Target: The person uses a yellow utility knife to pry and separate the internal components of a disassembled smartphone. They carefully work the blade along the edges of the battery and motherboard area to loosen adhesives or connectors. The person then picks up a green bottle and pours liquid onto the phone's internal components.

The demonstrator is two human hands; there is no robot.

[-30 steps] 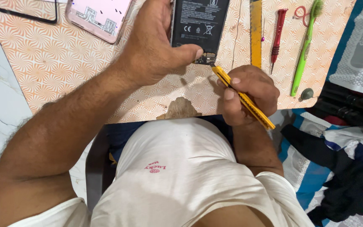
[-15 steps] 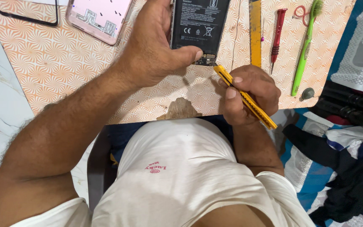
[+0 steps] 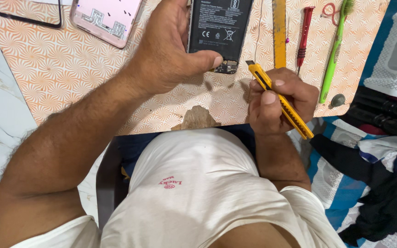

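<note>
My left hand (image 3: 173, 48) grips an opened phone (image 3: 219, 32) with its black battery showing, thumb pressed on the lower edge near a small circuit part. My right hand (image 3: 276, 98) holds a yellow utility knife (image 3: 279, 98) like a pen, its tip just right of the phone's bottom corner and apart from it. Both rest over an orange patterned board (image 3: 70, 78).
A pink phone back cover (image 3: 106, 18) and a black screen frame (image 3: 26, 14) lie at the top left. A yellow ruler (image 3: 279, 32), red screwdriver (image 3: 304, 34) and green toothbrush (image 3: 334, 50) lie to the right. Dark cloth (image 3: 382, 183) is heaped at the lower right.
The knife tip has drawn slightly away from the phone's bottom edge. My left hand keeps its hold on the phone.
</note>
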